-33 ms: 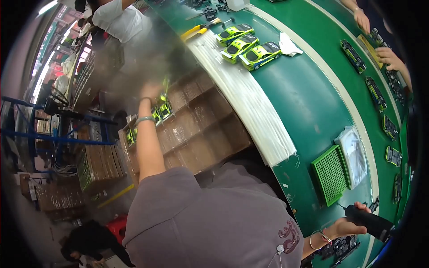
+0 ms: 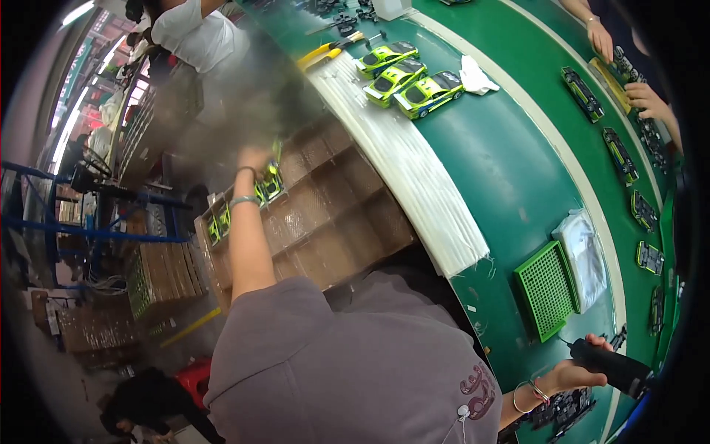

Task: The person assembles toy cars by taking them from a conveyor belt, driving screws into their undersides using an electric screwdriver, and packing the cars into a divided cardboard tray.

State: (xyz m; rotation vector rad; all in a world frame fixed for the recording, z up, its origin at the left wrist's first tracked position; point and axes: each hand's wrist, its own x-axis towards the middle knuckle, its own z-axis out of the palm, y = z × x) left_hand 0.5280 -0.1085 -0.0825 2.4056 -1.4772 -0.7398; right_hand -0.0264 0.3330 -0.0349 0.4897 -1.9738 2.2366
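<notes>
My left hand (image 2: pixel 254 157) reaches over a brown cardboard box (image 2: pixel 347 255) with compartments. A blurry haze covers its fingers, so I cannot see whether they grip anything. Right beside it, yellow-green toy cars (image 2: pixel 272 180) sit in the far compartments, and another toy car (image 2: pixel 220 226) lies in the left corner, partly behind my forearm. At the lower right, my right hand (image 2: pixel 571 376) is wrapped round a black electric screwdriver (image 2: pixel 612 368), its thin bit pointing left toward a green perforated basket (image 2: pixel 546 290).
Finished-looking toy cars (image 2: pixel 399 78) stand on the green bench beside white foam sheets (image 2: pixel 407 163) and yellow-handled pliers (image 2: pixel 323 52). Clear plastic bags (image 2: pixel 583 259) lie by the basket. Dark car chassis (image 2: pixel 621 155) line the belt, where a co-worker's hands (image 2: pixel 647 100) work.
My left hand has shifted very slightly down toward the toy cars in the box. My right hand and the screwdriver stay where they were.
</notes>
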